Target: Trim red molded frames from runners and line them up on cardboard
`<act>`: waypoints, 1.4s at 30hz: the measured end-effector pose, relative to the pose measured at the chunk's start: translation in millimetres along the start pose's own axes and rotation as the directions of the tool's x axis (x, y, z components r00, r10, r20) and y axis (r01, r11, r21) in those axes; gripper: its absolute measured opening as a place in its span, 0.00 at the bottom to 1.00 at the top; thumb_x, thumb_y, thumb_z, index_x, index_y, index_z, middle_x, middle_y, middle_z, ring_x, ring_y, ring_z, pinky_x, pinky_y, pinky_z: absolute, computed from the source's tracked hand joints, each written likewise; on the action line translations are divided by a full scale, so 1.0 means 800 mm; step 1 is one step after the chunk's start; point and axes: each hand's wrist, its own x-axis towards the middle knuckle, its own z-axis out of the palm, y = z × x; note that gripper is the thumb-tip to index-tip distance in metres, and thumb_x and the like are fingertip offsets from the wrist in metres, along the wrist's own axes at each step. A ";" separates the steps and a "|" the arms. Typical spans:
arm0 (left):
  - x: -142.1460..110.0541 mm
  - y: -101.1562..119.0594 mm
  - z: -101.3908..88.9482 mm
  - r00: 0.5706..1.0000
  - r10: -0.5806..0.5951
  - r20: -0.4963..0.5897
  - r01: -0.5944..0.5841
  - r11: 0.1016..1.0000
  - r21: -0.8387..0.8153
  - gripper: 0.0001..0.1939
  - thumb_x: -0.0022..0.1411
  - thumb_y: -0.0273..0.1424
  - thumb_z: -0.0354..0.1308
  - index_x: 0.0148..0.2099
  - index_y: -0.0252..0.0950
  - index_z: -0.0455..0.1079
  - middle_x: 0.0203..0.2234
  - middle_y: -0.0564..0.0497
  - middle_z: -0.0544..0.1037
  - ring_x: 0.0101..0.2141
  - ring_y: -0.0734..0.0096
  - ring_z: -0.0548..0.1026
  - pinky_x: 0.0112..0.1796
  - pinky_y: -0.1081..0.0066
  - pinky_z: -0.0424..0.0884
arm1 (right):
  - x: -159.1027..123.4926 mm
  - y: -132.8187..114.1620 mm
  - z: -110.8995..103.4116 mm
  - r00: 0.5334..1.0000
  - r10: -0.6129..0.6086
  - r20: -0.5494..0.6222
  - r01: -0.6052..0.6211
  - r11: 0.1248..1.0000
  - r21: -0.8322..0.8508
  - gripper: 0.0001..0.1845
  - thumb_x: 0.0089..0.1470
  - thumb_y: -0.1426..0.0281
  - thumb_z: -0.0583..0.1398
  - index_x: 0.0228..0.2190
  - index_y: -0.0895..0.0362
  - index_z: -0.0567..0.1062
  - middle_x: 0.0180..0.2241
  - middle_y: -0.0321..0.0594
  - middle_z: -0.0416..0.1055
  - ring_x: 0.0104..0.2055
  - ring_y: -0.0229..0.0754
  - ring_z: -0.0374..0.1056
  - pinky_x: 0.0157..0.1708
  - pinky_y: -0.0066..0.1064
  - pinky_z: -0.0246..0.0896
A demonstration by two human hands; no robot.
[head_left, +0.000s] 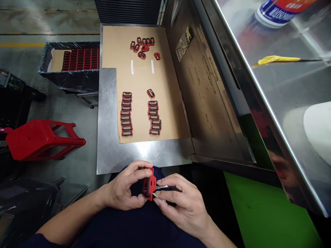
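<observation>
The red and black part (pixel 152 184), slotted on its red face, sits clamped in the left hand's grip (pixel 131 186); the right hand's grip (pixel 178 198) pinches slim metal pieces (pixel 160 187).

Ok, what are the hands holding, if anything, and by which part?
The left hand holds a red-and-black piece by its two ends. The right hand pinches slim metal beside it; by which part is unclear.

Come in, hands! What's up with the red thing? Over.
Left hand holding red piece. Right hand holding thin metal tool at its edge. Nothing in the way.
</observation>
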 end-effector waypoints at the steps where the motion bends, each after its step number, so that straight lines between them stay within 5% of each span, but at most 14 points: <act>1: 0.001 0.000 0.000 1.000 0.005 0.005 -0.005 1.000 0.009 0.47 0.52 0.18 0.63 0.70 0.49 0.53 0.59 0.39 0.65 0.56 0.49 0.69 0.54 0.50 0.69 | 0.000 0.000 0.001 1.000 0.001 0.000 -0.001 1.000 0.001 0.06 0.58 0.77 0.65 0.37 0.56 0.79 0.41 0.41 0.71 0.39 0.40 0.70 0.37 0.31 0.68; 19: 0.005 0.003 -0.006 1.000 0.027 0.000 -0.027 0.998 0.061 0.48 0.54 0.18 0.65 0.70 0.52 0.51 0.57 0.38 0.67 0.51 0.55 0.73 0.49 0.55 0.73 | -0.001 -0.001 0.005 0.998 0.033 0.055 -0.034 0.999 0.014 0.06 0.61 0.76 0.64 0.41 0.56 0.79 0.40 0.41 0.71 0.38 0.39 0.70 0.36 0.29 0.69; 29: 0.005 0.008 -0.009 0.984 -0.169 -0.060 0.159 0.977 -0.142 0.37 0.48 0.18 0.70 0.60 0.46 0.71 0.52 0.39 0.73 0.51 0.51 0.74 0.52 0.49 0.71 | 0.000 -0.004 0.005 0.997 0.027 0.077 -0.027 1.000 -0.005 0.05 0.62 0.77 0.63 0.38 0.57 0.78 0.38 0.41 0.72 0.37 0.38 0.69 0.35 0.28 0.69; 37: 0.001 0.004 -0.006 1.000 0.006 0.002 -0.006 0.992 0.129 0.45 0.55 0.21 0.66 0.70 0.48 0.53 0.56 0.38 0.67 0.53 0.54 0.72 0.51 0.53 0.73 | -0.003 -0.003 0.007 0.999 -0.005 0.044 0.003 1.000 0.027 0.05 0.61 0.79 0.64 0.36 0.59 0.75 0.38 0.39 0.73 0.38 0.37 0.71 0.37 0.25 0.69; 42: -0.001 0.000 -0.004 0.999 0.042 0.012 -0.043 0.989 0.142 0.43 0.58 0.21 0.62 0.71 0.44 0.51 0.56 0.38 0.65 0.54 0.57 0.69 0.52 0.56 0.72 | -0.007 -0.002 0.007 0.999 -0.014 0.053 0.012 0.999 0.033 0.06 0.61 0.80 0.64 0.39 0.59 0.76 0.38 0.39 0.73 0.39 0.37 0.72 0.39 0.25 0.69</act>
